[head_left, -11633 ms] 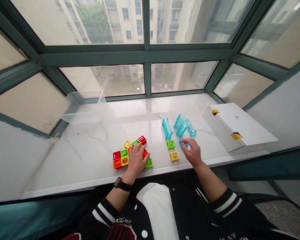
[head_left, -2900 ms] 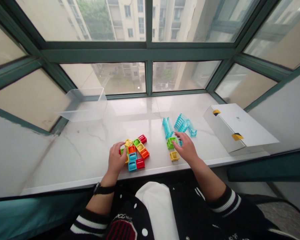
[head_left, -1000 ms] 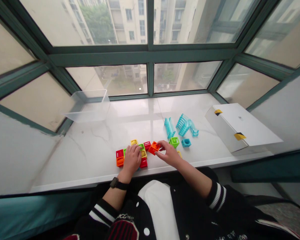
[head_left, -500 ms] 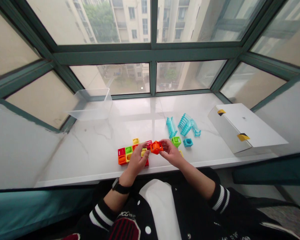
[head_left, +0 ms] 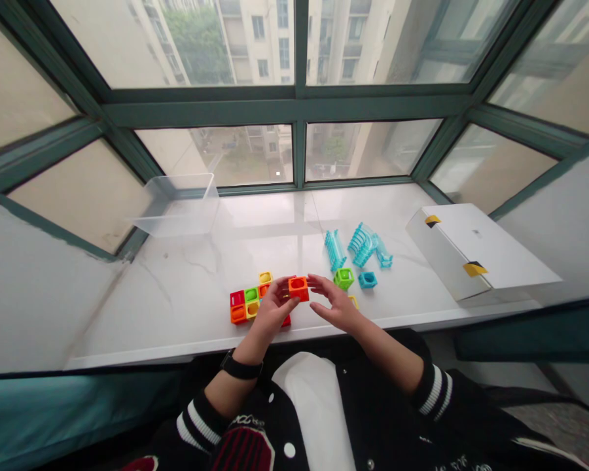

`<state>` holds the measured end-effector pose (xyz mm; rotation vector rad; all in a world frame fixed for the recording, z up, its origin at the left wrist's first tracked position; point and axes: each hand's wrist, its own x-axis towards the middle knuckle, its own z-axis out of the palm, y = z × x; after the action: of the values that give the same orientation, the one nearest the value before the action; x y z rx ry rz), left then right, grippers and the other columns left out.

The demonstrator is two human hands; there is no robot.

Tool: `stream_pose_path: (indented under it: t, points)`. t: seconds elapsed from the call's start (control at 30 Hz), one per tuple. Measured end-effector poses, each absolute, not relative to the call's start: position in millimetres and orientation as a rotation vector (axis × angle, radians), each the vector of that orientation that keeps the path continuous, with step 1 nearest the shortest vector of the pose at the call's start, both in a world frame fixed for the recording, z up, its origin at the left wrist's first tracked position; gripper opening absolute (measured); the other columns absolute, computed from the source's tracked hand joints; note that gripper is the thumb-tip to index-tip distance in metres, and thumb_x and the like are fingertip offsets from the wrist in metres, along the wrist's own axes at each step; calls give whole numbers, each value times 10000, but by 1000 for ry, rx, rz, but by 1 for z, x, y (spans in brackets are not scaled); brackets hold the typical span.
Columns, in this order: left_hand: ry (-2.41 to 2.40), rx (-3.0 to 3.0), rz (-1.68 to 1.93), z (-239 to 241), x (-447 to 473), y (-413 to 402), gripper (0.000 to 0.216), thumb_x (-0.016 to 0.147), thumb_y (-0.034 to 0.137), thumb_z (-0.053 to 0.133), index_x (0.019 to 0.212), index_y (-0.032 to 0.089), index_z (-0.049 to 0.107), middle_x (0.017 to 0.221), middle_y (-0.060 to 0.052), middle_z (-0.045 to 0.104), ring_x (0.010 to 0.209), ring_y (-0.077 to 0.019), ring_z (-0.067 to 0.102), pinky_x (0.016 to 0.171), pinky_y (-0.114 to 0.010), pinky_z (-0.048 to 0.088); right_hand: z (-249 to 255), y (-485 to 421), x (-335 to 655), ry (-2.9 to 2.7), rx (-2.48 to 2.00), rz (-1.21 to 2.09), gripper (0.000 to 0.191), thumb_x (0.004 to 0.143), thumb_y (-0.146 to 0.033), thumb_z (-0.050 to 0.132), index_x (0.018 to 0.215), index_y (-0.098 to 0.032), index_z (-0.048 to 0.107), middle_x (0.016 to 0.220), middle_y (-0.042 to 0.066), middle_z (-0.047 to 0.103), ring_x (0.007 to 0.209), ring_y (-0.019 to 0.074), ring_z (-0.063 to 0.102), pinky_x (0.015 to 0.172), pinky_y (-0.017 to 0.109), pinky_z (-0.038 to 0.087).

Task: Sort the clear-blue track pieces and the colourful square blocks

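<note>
An orange cube block (head_left: 298, 289) with a round recess in its face is held up by my left hand (head_left: 275, 307), pinched between thumb and fingers. Just to its right, my right hand (head_left: 338, 306) has thumb and fingers spread, with nothing between them. Behind and left of my left hand lies a cluster of red, orange, yellow and green blocks (head_left: 245, 304), partly covered by the hand. A green block (head_left: 344, 279) and a blue block (head_left: 368, 280) sit beyond my right hand. A yellow piece (head_left: 354, 301) is partly hidden behind that hand.
Clear blue track pieces (head_left: 334, 250) lie past the loose blocks on the white marble sill (head_left: 177, 294). A transparent plastic bin (head_left: 186, 216) stands at the back left. A white box (head_left: 485, 248) with yellow-black tabs is at the right. Green-framed windows border the sill.
The orange block has passed from my right hand to my left and turned, so its round recess now shows. My right hand's fingers have opened away from it.
</note>
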<state>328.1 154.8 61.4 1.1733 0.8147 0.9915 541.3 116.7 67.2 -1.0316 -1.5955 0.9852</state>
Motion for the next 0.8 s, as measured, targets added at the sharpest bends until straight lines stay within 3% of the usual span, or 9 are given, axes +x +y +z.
stream_pose_path:
  t: [0.27,0.4,0.57,0.7,0.8]
  points:
    - [1004,1783,1117,70,335,146,463,871,304,782,1294,256,602,1322,-107,656,1178,-273,668,974,-443,583,74,116,532,-1600,-1173,925,750,882,-411,809,1552,-286,496,1477,132,594,1293,285,646,1087,458,578]
    - [959,1980,1125,79,337,144,460,911,298,734,1340,262,575,1313,-120,655,1253,-297,628,1045,-495,549,83,115,533,-1593,-1175,869,689,874,-367,805,1506,-291,540,1471,119,609,1322,293,621,1097,450,561]
    - [919,2120,1058,80,334,148,591,948,397,714,1476,268,483,1454,-142,591,1380,-318,562,1162,-531,481,94,108,550,-1519,-1188,830,690,895,-366,775,1528,-285,513,1470,119,611,1333,297,617,1139,458,531]
    - [1152,2268,948,59,323,164,453,1019,359,573,1455,248,523,1451,-141,589,1387,-311,543,1198,-525,433,100,100,580,-1421,-1207,747,768,890,-392,792,1567,-273,448,1474,129,613,1314,301,637,1173,481,503]
    - [1353,2397,808,34,314,175,444,1005,362,572,1423,212,563,1468,-174,581,1412,-361,504,1229,-601,358,102,96,611,-1339,-1235,643,727,899,-422,776,1536,-252,468,1469,145,614,1317,310,636,1168,496,507]
